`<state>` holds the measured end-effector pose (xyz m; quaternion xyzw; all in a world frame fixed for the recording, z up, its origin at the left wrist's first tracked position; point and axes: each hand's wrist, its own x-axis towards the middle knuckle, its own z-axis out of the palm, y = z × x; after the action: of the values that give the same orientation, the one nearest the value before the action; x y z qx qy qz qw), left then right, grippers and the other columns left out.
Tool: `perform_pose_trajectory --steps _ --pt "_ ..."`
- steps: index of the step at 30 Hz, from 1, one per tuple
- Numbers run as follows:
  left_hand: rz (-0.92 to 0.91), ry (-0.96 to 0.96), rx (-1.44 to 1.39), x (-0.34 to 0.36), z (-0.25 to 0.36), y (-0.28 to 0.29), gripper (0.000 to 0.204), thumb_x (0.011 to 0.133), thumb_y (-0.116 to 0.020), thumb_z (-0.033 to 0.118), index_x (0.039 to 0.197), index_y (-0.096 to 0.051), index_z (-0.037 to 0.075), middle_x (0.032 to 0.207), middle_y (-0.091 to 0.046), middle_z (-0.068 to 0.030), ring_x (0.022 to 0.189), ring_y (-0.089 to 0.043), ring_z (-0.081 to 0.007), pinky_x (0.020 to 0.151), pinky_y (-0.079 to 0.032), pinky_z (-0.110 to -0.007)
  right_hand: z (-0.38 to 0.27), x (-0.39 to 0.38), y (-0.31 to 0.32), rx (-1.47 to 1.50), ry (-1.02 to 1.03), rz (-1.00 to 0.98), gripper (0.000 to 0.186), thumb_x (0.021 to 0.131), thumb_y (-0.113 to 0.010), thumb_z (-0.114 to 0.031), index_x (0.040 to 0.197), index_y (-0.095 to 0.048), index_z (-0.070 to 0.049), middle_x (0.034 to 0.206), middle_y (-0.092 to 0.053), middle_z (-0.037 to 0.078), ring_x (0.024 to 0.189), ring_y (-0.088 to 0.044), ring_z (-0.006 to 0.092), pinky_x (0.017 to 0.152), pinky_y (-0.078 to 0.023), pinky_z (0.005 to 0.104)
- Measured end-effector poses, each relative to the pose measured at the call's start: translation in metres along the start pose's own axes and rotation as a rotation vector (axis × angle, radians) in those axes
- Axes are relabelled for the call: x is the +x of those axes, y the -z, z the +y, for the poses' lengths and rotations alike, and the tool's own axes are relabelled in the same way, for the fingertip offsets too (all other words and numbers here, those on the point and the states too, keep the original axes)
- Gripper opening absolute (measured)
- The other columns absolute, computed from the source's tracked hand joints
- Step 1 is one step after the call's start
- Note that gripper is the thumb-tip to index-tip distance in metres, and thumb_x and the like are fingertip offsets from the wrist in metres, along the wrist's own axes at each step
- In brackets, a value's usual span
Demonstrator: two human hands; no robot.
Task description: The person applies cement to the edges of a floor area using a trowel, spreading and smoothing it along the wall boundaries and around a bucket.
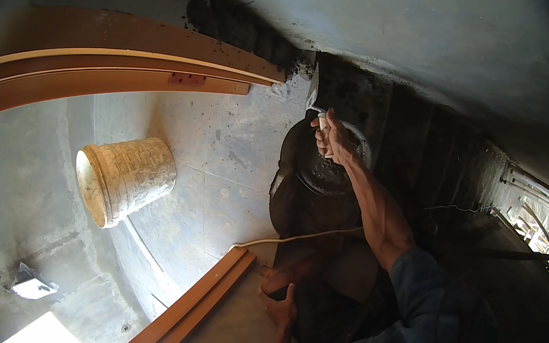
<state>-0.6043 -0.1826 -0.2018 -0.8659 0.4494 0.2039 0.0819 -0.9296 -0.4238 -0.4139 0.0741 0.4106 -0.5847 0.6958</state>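
My right hand (332, 137) is closed round the pale handle of a trowel (313, 93). The trowel's blade points up toward the wall corner at the end of the orange-brown frame. Below this hand lies a dark round tub (291, 149), with a wet grey mix showing inside its rim. My left hand (279, 305) is low in the picture, close to the lower frame piece. Its thumb and fingers are apart in a cupped shape, and nothing can be made out in them. Deep shadow surrounds it.
A dirty cream bucket (130, 178) stands at the left. An orange-brown frame (121, 62) crosses the upper left; another frame piece (188, 310) is at the bottom. A pale cord (307, 236) runs across. At the right is a bright opening with bars (538, 219).
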Motion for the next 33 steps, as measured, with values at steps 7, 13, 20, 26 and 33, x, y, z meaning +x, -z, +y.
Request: perform_pose_trajectory --steps 7,13,20,26,33 --pt "-0.02 0.061 0.008 0.004 -0.005 -0.001 0.102 0.069 -0.079 0.054 0.144 -0.034 0.001 0.138 -0.05 -0.0248 0.125 -0.051 -0.0436 0.102 -0.042 -0.048 0.006 0.01 -0.005 -0.097 0.058 0.07 0.071 0.092 -0.033 -0.075 0.099 -0.054 -0.008 0.06 -0.045 -0.003 0.043 -0.042 0.0085 0.038 -0.036 0.028" --pt "0.005 0.012 -0.02 0.001 -0.003 0.0 0.1 0.07 -0.079 0.052 0.144 -0.034 0.002 0.136 -0.051 -0.0251 0.123 -0.052 -0.0439 0.101 -0.043 -0.048 0.003 0.026 -0.01 -0.051 0.041 0.002 0.071 0.091 -0.033 -0.076 0.099 -0.053 -0.008 0.061 -0.045 -0.002 0.044 -0.042 0.0099 0.039 -0.037 0.0283" --pt "0.024 -0.04 -0.057 0.002 -0.005 -0.001 0.098 0.071 -0.082 0.046 0.143 -0.034 0.0 0.135 -0.052 -0.0256 0.124 -0.051 -0.0429 0.101 -0.043 -0.047 -0.013 0.053 -0.05 0.108 -0.02 -0.075 0.068 0.095 -0.032 -0.071 0.101 -0.054 -0.008 0.06 -0.045 -0.001 0.045 -0.043 0.0114 0.043 -0.038 0.0303" --pt "0.021 -0.012 -0.086 0.003 -0.01 -0.003 0.097 0.071 -0.082 0.045 0.142 -0.035 -0.001 0.134 -0.052 -0.0262 0.124 -0.052 -0.0427 0.101 -0.043 -0.047 -0.035 0.043 -0.098 0.083 -0.09 0.058 0.068 0.096 -0.029 -0.07 0.099 -0.053 -0.006 0.061 -0.043 -0.002 0.046 -0.041 0.0103 0.042 -0.038 0.0298" --pt "0.008 -0.023 -0.095 0.003 -0.006 0.0 0.098 0.07 -0.081 0.046 0.142 -0.035 -0.001 0.132 -0.054 -0.0267 0.122 -0.053 -0.0442 0.099 -0.044 -0.048 -0.058 0.004 -0.137 -0.155 0.039 0.11 0.063 0.101 -0.03 -0.059 0.093 -0.051 0.0 0.061 -0.044 0.001 0.047 -0.045 0.0122 0.04 -0.044 0.0321"
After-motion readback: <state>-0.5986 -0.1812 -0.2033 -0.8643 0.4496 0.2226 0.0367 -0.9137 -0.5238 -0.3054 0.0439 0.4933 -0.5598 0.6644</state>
